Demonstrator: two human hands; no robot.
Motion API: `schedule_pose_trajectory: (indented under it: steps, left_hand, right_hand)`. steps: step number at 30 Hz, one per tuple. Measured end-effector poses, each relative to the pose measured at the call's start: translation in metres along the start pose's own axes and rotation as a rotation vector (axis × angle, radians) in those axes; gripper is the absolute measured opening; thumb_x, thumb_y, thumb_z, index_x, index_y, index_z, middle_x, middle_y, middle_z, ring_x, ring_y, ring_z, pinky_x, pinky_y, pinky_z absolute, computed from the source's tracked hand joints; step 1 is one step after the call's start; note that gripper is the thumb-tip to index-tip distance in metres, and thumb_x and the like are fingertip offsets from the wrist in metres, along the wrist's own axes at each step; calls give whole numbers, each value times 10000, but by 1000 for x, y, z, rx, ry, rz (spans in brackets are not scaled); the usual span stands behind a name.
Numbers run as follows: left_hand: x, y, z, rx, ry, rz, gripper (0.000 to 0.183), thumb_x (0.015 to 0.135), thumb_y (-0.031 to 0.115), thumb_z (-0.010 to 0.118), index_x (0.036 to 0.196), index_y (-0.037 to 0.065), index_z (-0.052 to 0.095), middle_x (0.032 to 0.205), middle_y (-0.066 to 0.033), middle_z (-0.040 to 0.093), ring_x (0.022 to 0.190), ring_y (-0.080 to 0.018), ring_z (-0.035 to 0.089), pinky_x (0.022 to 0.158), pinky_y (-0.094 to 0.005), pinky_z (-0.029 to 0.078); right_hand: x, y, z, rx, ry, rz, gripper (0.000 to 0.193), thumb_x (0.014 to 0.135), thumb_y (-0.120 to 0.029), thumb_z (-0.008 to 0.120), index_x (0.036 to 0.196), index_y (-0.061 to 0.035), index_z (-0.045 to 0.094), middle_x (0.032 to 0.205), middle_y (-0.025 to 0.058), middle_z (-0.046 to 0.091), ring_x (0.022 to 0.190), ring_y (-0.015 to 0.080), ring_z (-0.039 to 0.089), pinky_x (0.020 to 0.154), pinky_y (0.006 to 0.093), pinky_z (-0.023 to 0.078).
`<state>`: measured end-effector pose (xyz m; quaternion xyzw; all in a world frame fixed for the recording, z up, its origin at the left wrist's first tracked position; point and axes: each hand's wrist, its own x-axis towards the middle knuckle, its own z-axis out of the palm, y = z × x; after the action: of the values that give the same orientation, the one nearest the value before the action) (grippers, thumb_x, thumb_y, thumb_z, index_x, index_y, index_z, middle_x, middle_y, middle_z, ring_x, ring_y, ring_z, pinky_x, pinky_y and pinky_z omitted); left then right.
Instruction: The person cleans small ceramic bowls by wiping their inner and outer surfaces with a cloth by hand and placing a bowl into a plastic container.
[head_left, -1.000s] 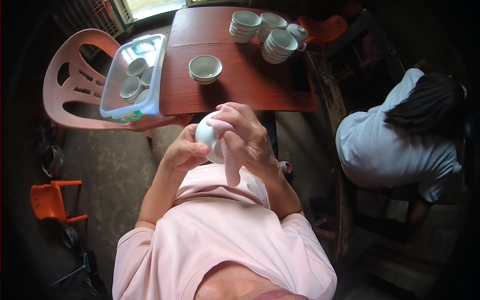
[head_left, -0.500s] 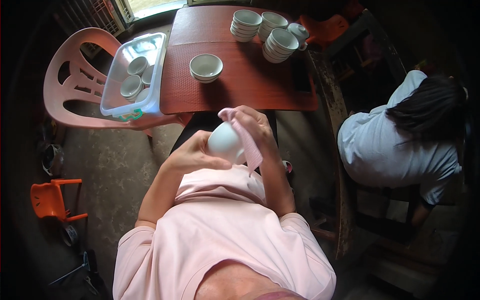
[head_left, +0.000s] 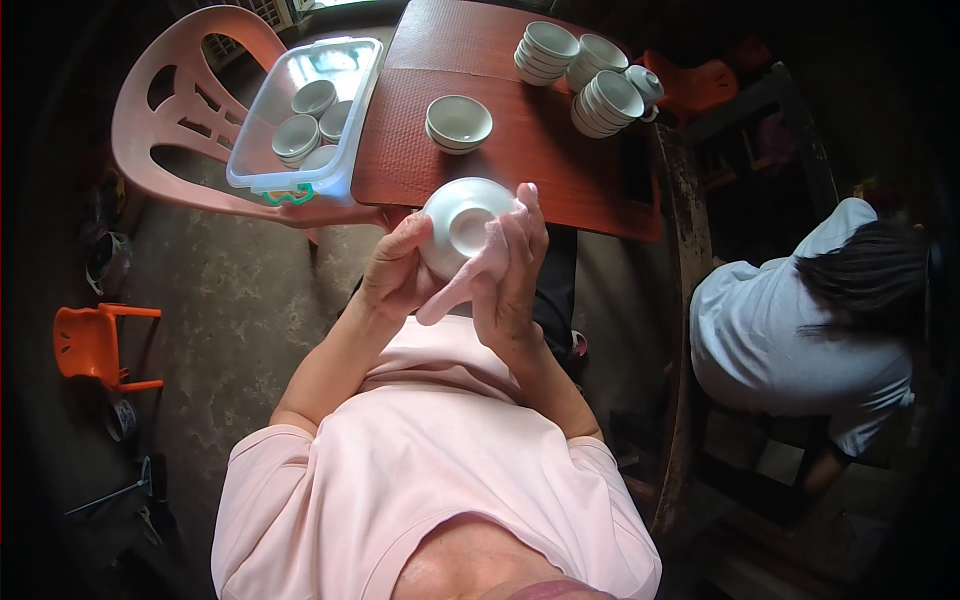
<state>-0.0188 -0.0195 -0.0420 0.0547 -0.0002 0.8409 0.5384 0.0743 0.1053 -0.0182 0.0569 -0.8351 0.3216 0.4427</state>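
Note:
A white bowl [head_left: 455,215] is held up in front of me, its underside and foot ring facing up. My left hand [head_left: 398,268] grips the bowl's left edge between thumb and fingers. On the other side my right hand [head_left: 515,270] presses a pink cloth [head_left: 462,284] against the outer wall, its fingers lying along the fabric. Beyond the held bowl, two nested bowls [head_left: 459,124] stand upright on the red table [head_left: 400,170]. Several stacks of white bowls [head_left: 608,100] stand at the table's far right, beside a small lidded white pot [head_left: 645,84].
A clear plastic bin [head_left: 262,170] with several bowls inside rests on a pink plastic chair [head_left: 150,130] left of the table. An orange small chair [head_left: 90,345] stands on the floor at left. A person in a white shirt [head_left: 790,320] bends over at right, behind a wooden frame [head_left: 690,230].
The bowl has been turned so its base faces up, and both hands have risen toward the table. The cloth now lies against its right side. The whole view has shifted slightly.

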Motion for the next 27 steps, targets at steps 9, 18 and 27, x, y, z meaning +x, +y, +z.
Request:
schedule_pose_trajectory:
  steps: [9, 18, 27]
  left_hand:
    - [-7, -2, 36, 442, 2, -152, 404, 762, 71, 724, 1111, -58, 566, 1023, -135, 643, 946, -216, 640, 870, -376, 519]
    - [2, -27, 59, 1143, 38, -52, 210, 723, -14, 753, 911, -33, 662, 867, -43, 663, 781, -76, 601, 707, -219, 504]
    - [2, -23, 63, 1239, -99, -16, 357, 731, 91, 736, 1045, 0, 593, 1006, -46, 618, 943, -120, 575, 800, -288, 492]
  right_hand:
    - [45, -7, -39, 971, -209, 822, 243, 899, -159, 496, 1031, 0, 624, 796, 2, 598, 705, 50, 546, 653, 195, 438]
    - [13, 20, -10, 1458, 425, 1031, 257, 936, -225, 514, 1086, -24, 567, 948, 12, 614, 831, 103, 579, 711, 232, 481]
    - [59, -27, -49, -187, -539, 146, 256, 703, -262, 615, 864, -72, 676, 1222, 106, 547, 1215, 317, 437, 1053, 556, 197]
